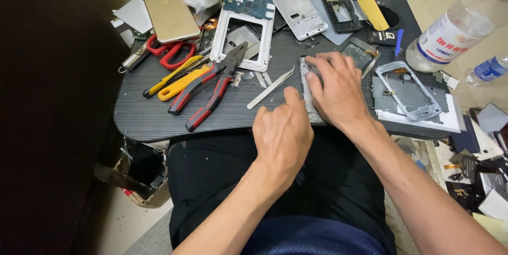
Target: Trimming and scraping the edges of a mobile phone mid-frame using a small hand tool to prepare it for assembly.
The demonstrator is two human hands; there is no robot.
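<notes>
My right hand (337,88) lies flat on a silver phone frame (305,83) near the front edge of the dark lap table (148,120), fingers spread over its upper end. My left hand (281,130) grips the frame's lower end from the front, thumb up along its left side. Most of the frame is hidden under both hands. Flat metal tweezers (271,87) lie just left of the hands.
Red-handled pliers (211,88), a yellow-handled tool (177,83), red scissors (168,53), a gold phone (170,15) and several bare phone frames (295,6) crowd the table. A clear plastic bottle (459,27) lies at the right. Loose parts litter the floor to the right.
</notes>
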